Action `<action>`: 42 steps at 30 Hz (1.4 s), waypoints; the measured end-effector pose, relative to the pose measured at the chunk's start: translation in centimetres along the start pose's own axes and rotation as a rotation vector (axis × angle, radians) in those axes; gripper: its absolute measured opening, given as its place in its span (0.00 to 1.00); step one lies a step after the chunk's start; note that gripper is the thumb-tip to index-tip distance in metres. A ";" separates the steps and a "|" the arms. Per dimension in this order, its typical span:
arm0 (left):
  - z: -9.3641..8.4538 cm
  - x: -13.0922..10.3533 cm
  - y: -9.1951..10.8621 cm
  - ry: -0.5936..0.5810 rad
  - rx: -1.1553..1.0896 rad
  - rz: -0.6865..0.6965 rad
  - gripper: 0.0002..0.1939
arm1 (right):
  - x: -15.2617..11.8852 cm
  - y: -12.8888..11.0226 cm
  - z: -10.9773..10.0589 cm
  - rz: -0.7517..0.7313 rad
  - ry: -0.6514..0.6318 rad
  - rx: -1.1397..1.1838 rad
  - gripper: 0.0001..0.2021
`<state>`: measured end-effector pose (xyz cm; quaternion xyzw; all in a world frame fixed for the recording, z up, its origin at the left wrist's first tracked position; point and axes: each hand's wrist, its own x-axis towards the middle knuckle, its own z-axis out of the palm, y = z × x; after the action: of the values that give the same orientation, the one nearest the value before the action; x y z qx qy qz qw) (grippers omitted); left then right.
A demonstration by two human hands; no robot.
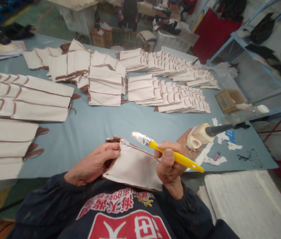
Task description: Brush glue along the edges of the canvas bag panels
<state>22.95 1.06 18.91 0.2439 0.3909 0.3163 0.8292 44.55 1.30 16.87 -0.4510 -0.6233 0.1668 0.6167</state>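
Observation:
A white panel with brown edging (135, 166) is held close to my body, over the table's front edge. My left hand (94, 162) grips its left end, thumb on top and fingers around the brown edge. In my right hand (170, 162) is a yellow-handled brush (180, 159), its bristles coated white and pointing up and left above the panel's upper edge. The fingers of that hand also seem to touch the panel's right end. To the right stands a glue-smeared pot (195, 137) with a dark handle sticking out of it.
Overlapping rows of white panels (165, 63) line the back of the blue-grey table (100, 126), and more stacks (26, 96) lie at left. On the right are a cardboard box (230, 99), a plastic bottle (245, 114), paper scraps (215, 159) and black scissors (252, 158).

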 end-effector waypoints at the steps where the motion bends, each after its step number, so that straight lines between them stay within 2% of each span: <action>1: 0.1 0.1 -0.1 -0.003 -0.001 0.002 0.10 | -0.2 0.1 0.0 -0.019 -0.003 -0.063 0.10; 3: 0.2 0.5 -0.2 0.007 -0.016 0.011 0.10 | -0.6 0.3 0.1 -0.018 -0.014 -0.135 0.09; 5: 0.3 1.0 -0.1 0.052 -0.050 0.040 0.10 | -1.2 0.0 0.2 0.027 -0.008 -0.112 0.09; 9: 0.4 1.9 0.4 0.222 -0.196 0.109 0.06 | -2.3 -1.8 0.0 0.165 0.051 0.046 0.10; 11: 0.4 2.2 0.6 0.319 -0.300 0.115 0.04 | -2.8 -2.6 -0.2 0.217 0.038 0.109 0.11; 14: 0.6 2.4 0.7 0.389 -0.378 0.133 0.07 | -3.5 -3.2 -0.2 0.250 0.007 0.153 0.10; 17: 1.3 2.6 0.7 0.391 -0.398 0.197 0.11 | -3.9 -3.3 0.1 0.243 -0.017 0.141 0.09; 21: 2.5 2.5 1.0 0.392 -0.405 0.278 0.15 | -3.7 -3.2 0.2 0.151 -0.063 0.076 0.07; 24: 2.9 2.2 1.0 0.366 -0.372 0.276 0.15 | -3.3 -3.2 0.5 0.101 -0.084 0.059 0.07; 28: 2.5 2.0 0.8 0.331 -0.359 0.270 0.13 | -3.1 -3.9 1.2 0.055 -0.179 0.055 0.08; 31: 2.1 2.0 0.7 0.339 -0.344 0.282 0.13 | -3.4 -3.9 1.1 0.080 -0.196 0.089 0.09; 35: 2.0 1.9 0.7 0.309 -0.335 0.233 0.11 | -3.8 -3.0 0.7 0.144 -0.080 0.063 0.09; 40: 2.2 1.9 0.7 0.347 -0.369 0.213 0.11 | -4.2 -2.6 1.2 0.201 -0.201 0.107 0.08; 42: 2.2 2.0 0.6 0.352 -0.376 0.220 0.12 | -4.1 -2.8 1.4 0.228 -0.153 0.154 0.09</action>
<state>25.46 2.57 19.59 0.0682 0.4346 0.5091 0.7398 41.61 -2.86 16.19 -0.4562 -0.5985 0.3170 0.5772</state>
